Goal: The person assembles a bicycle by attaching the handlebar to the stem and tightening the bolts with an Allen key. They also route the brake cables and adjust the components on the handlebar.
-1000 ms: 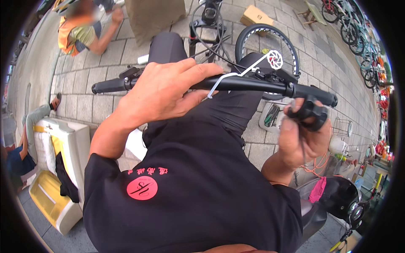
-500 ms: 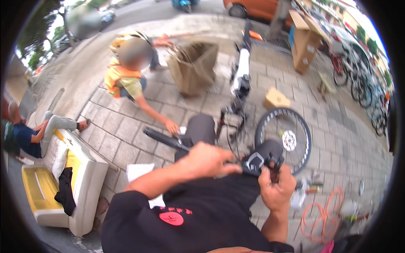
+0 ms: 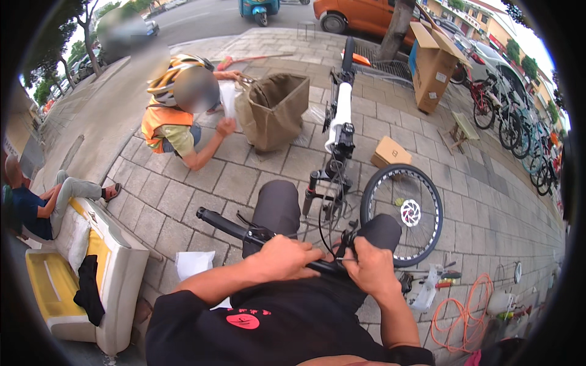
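Observation:
A black bicycle handlebar (image 3: 226,224) lies across my lap, its grip end sticking out to the left. My left hand (image 3: 284,259) is closed over the bar, fingers pointing right. At the bar's right part, my right hand (image 3: 372,265) pinches beside a small black clamp-like fitting (image 3: 348,239); what exactly is between its fingers is hidden. Thin black cables run from the bar to the white bicycle frame (image 3: 343,113), which stands in front of me with its fork (image 3: 314,189) towards my knees. A loose wheel with a brake disc (image 3: 410,213) lies right of my knee.
A person in an orange vest and helmet (image 3: 168,131) crouches beside a brown bag (image 3: 278,116), holding white paper. Small carton (image 3: 390,151), tall carton (image 3: 433,73), stool (image 3: 462,129), orange hose (image 3: 458,323) and tools (image 3: 448,276) lie rightward. A seated person and worn sofa (image 3: 116,262) are left.
My right hand has moved left, closer to my left hand, and the black fitting has shifted left with it. The crouching person's hand has risen from the ground to the bag, with white paper.

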`<move>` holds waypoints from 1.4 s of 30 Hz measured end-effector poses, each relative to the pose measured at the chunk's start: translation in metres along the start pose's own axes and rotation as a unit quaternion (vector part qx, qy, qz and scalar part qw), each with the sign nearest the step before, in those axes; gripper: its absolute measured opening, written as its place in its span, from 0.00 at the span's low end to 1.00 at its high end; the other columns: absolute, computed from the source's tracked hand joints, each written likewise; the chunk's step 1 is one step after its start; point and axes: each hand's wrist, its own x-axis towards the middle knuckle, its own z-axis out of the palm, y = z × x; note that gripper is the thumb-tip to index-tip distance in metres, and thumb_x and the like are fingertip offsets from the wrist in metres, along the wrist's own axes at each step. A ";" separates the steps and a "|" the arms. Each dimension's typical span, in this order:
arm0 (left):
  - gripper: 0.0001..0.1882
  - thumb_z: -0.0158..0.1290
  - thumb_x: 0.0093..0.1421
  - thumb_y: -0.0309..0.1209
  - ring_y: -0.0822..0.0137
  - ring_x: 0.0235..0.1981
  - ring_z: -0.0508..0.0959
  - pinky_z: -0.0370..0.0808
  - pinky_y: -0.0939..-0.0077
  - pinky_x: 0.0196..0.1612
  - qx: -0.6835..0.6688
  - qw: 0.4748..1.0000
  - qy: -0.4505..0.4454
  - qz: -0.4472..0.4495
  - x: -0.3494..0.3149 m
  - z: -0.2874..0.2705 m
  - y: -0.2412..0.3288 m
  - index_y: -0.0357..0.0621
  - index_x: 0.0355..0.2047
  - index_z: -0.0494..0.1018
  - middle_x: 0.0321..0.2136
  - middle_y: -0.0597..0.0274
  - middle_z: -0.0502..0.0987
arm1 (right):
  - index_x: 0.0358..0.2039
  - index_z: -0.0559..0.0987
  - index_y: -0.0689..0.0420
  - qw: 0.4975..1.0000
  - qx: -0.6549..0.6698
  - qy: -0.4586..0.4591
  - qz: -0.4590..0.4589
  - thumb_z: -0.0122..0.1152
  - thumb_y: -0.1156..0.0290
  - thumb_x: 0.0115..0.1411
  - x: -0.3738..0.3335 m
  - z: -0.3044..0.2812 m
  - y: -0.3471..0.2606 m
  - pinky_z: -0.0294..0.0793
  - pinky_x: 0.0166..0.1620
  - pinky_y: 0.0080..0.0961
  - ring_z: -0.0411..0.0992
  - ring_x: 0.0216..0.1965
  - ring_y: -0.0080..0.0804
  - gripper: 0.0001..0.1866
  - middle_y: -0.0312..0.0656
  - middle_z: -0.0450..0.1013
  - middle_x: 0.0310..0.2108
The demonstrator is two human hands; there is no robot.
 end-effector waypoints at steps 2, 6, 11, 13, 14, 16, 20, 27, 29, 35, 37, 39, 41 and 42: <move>0.21 0.61 0.60 0.47 0.55 0.36 0.84 0.80 0.58 0.33 -0.006 1.000 0.002 0.011 -0.001 -0.007 -0.005 0.55 0.51 0.76 0.33 0.61 0.79 | 0.34 0.77 0.58 0.996 0.003 0.082 -0.024 0.68 0.73 0.55 0.006 -0.012 -0.007 0.75 0.26 0.40 0.77 0.23 0.47 0.09 0.45 0.76 0.24; 0.23 0.64 0.54 0.37 0.59 0.34 0.83 0.79 0.62 0.32 -0.026 0.994 0.074 0.076 0.009 -0.055 0.006 0.52 0.50 0.74 0.34 0.63 0.76 | 0.40 0.80 0.64 0.975 -0.073 0.206 -0.047 0.71 0.77 0.53 0.010 -0.057 -0.030 0.75 0.28 0.37 0.77 0.23 0.46 0.14 0.48 0.77 0.26; 0.24 0.68 0.51 0.36 0.64 0.30 0.82 0.78 0.67 0.29 0.077 0.966 0.206 0.136 0.042 -0.124 0.015 0.49 0.49 0.76 0.33 0.67 0.77 | 0.44 0.78 0.68 0.918 -0.118 0.361 -0.116 0.69 0.80 0.56 0.043 -0.088 -0.029 0.76 0.29 0.32 0.78 0.24 0.41 0.15 0.49 0.79 0.29; 0.24 0.68 0.51 0.35 0.63 0.28 0.82 0.77 0.67 0.28 0.103 0.951 0.248 0.153 0.060 -0.145 0.014 0.49 0.48 0.76 0.31 0.66 0.77 | 0.44 0.79 0.67 0.901 -0.132 0.383 -0.152 0.69 0.80 0.55 0.063 -0.097 -0.025 0.73 0.24 0.33 0.74 0.19 0.42 0.15 0.46 0.77 0.27; 0.23 0.68 0.51 0.35 0.62 0.27 0.81 0.77 0.67 0.28 0.115 0.946 0.258 0.159 0.068 -0.154 0.012 0.49 0.48 0.77 0.30 0.65 0.77 | 0.44 0.80 0.64 0.907 -0.142 0.372 -0.141 0.70 0.79 0.55 0.069 -0.099 -0.023 0.72 0.23 0.33 0.73 0.19 0.41 0.15 0.44 0.76 0.26; 0.22 0.69 0.52 0.34 0.60 0.28 0.82 0.76 0.67 0.27 0.093 0.942 0.275 0.170 0.082 -0.164 0.004 0.49 0.47 0.77 0.31 0.65 0.78 | 0.44 0.80 0.63 0.879 -0.193 0.388 -0.199 0.70 0.78 0.55 0.091 -0.103 -0.026 0.71 0.23 0.34 0.73 0.19 0.40 0.16 0.42 0.76 0.26; 0.22 0.69 0.49 0.34 0.58 0.31 0.82 0.78 0.65 0.32 0.073 0.945 0.279 0.154 0.094 -0.182 -0.001 0.51 0.46 0.80 0.32 0.63 0.80 | 0.41 0.80 0.61 0.848 -0.256 0.406 -0.224 0.70 0.74 0.58 0.118 -0.110 -0.032 0.70 0.24 0.32 0.73 0.18 0.39 0.12 0.42 0.75 0.20; 0.21 0.66 0.52 0.32 0.53 0.38 0.83 0.80 0.64 0.41 0.085 0.954 0.252 0.139 0.125 -0.181 -0.028 0.49 0.48 0.80 0.38 0.58 0.83 | 0.32 0.71 0.55 0.847 -0.264 0.396 -0.238 0.67 0.72 0.57 0.148 -0.105 -0.009 0.65 0.25 0.35 0.70 0.18 0.37 0.10 0.35 0.72 0.17; 0.20 0.66 0.52 0.33 0.53 0.39 0.83 0.80 0.63 0.41 0.080 0.964 0.225 0.114 0.127 -0.175 -0.035 0.49 0.47 0.80 0.38 0.57 0.83 | 0.32 0.70 0.55 0.876 -0.254 0.357 -0.203 0.66 0.72 0.58 0.154 -0.098 -0.005 0.65 0.25 0.34 0.69 0.17 0.39 0.10 0.37 0.72 0.16; 0.20 0.65 0.53 0.35 0.52 0.38 0.83 0.80 0.62 0.42 0.065 0.978 0.175 0.093 0.140 -0.153 -0.056 0.48 0.47 0.80 0.38 0.57 0.83 | 0.43 0.63 0.61 0.967 -0.155 0.188 -0.081 0.60 0.69 0.65 0.171 -0.076 0.026 0.75 0.31 0.51 0.78 0.26 0.59 0.16 0.52 0.77 0.21; 0.19 0.66 0.54 0.37 0.52 0.38 0.83 0.80 0.62 0.41 0.069 0.979 0.174 0.082 0.142 -0.145 -0.063 0.47 0.45 0.80 0.37 0.57 0.83 | 0.43 0.63 0.61 0.970 -0.156 0.172 -0.072 0.60 0.68 0.65 0.174 -0.068 0.032 0.76 0.31 0.50 0.78 0.26 0.58 0.16 0.53 0.77 0.21; 0.19 0.67 0.54 0.41 0.53 0.38 0.83 0.79 0.62 0.40 0.080 0.980 0.172 0.060 0.145 -0.137 -0.068 0.46 0.43 0.80 0.35 0.56 0.83 | 0.43 0.64 0.62 0.973 -0.168 0.151 -0.043 0.59 0.66 0.66 0.176 -0.062 0.038 0.76 0.32 0.51 0.78 0.27 0.58 0.16 0.54 0.78 0.22; 0.21 0.68 0.53 0.46 0.53 0.37 0.83 0.78 0.60 0.39 0.107 0.982 0.157 -0.008 0.146 -0.137 -0.065 0.45 0.40 0.80 0.34 0.56 0.84 | 0.43 0.65 0.62 0.977 -0.171 0.127 -0.017 0.59 0.64 0.66 0.181 -0.058 0.047 0.76 0.34 0.52 0.78 0.27 0.59 0.16 0.54 0.78 0.23; 0.22 0.68 0.53 0.48 0.53 0.37 0.83 0.78 0.60 0.38 0.120 0.980 0.151 -0.041 0.149 -0.139 -0.063 0.45 0.38 0.79 0.34 0.56 0.84 | 0.43 0.66 0.62 0.978 -0.173 0.115 -0.006 0.58 0.63 0.66 0.185 -0.059 0.053 0.76 0.34 0.53 0.79 0.28 0.59 0.17 0.54 0.78 0.23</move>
